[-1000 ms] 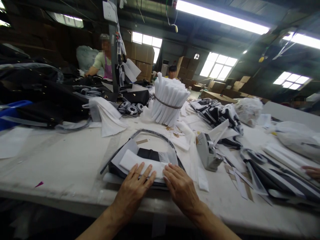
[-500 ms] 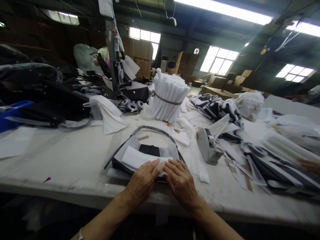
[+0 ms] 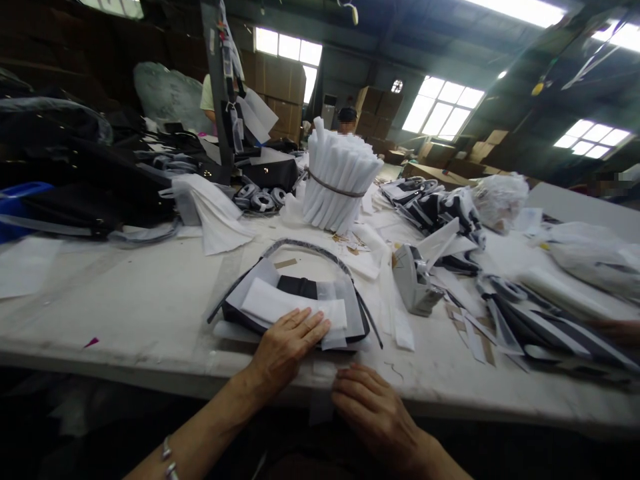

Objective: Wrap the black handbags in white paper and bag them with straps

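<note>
A black handbag (image 3: 303, 287) lies on the worktable with its wrapped handle (image 3: 310, 247) arched away from me. A folded white padding strip (image 3: 273, 305) rests across the bag, over pale wrapping sheets. My left hand (image 3: 290, 347) lies flat on the padding's near side, fingers stretched out. At the table's front edge, my right hand (image 3: 370, 407) is apart from the bag with its fingers curled together. Beside its fingertips a clear strip (image 3: 321, 397) hangs over the edge. Whether those fingers grip anything is hidden.
Behind the bag stands a tied bundle of white rolls (image 3: 340, 177). To the right are a grey tape dispenser (image 3: 416, 280) and wrapped black straps (image 3: 565, 333). Black bags (image 3: 120, 187) pile up at left. Another person's hand (image 3: 617, 331) shows at the right edge.
My right hand has left the padding and moved down to the table's front edge, its fingers curling. My left hand stays on the padding. The view has tilted slightly downward.
</note>
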`<state>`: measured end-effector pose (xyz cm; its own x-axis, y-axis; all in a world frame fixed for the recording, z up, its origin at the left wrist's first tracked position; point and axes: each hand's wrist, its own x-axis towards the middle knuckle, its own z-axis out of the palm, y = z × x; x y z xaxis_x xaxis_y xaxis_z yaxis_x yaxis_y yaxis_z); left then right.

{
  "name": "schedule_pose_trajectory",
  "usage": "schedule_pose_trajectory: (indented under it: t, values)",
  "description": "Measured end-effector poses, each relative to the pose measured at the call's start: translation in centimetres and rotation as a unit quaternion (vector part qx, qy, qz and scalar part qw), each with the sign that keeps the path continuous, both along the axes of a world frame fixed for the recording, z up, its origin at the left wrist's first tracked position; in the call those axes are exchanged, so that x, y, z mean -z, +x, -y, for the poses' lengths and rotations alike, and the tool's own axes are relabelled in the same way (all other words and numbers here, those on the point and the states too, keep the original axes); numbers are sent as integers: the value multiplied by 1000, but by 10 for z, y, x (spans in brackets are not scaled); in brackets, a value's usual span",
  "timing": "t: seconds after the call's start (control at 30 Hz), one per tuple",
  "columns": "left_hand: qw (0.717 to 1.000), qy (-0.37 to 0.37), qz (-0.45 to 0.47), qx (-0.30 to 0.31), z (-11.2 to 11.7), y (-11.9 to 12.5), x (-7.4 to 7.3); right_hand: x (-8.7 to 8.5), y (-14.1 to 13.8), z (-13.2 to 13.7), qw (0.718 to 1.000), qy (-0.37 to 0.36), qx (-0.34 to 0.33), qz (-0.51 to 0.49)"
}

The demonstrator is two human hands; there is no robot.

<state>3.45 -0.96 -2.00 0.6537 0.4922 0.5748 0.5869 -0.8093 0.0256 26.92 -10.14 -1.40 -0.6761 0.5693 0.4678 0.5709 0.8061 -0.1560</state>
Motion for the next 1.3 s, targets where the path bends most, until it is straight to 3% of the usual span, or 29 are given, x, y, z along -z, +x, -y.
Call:
schedule_pose_trajectory:
  t: [0.17,0.43,0.67,0.93,1.1,1.3]
  values:
    - [1000,9,-6,-2,1,0,1,29,-13,-2,994,29,106,23]
    - [1000,25,5,7,1,-2,-2,15,-29,-14,984,-6,39,-171]
    - [999,52,2,13,2,-1,2,11,-27,-7,974,-77,21,-214]
    - [998,61,13,20,4,2,3,-15,-37,-2,987,-70,3,-144]
    - [998,49,39,18,8,5,3,-43,-35,-22,998,18,15,-62]
    - [994,21,106,22,12,4,4,-52,-32,-43,998,-7,57,-36]
